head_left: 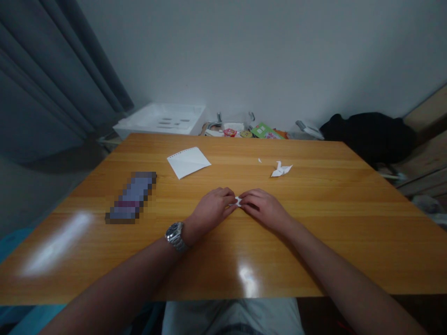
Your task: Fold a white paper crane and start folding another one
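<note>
A small piece of folded white paper (238,201) lies low over the middle of the table, mostly covered by fingers. My left hand (217,207), with a metal watch (175,236) on its wrist, pinches the paper's left side. From the other side, my right hand (262,208) has its thumb and fingers closed on the right part. Only a bit of white shows between the fingertips, so the paper's folded shape is hidden. Beyond my right hand stands a white paper crane (281,169), with a tiny paper scrap (260,160) to its left.
A sheet of white paper (188,162) with a perforated edge lies at the back left of the wooden table (209,260). Nearer on the left is a pixelated, phone-like object (132,196). Behind the table are a white foam tray (164,116), a green booklet (267,131) and a black cloth (366,135).
</note>
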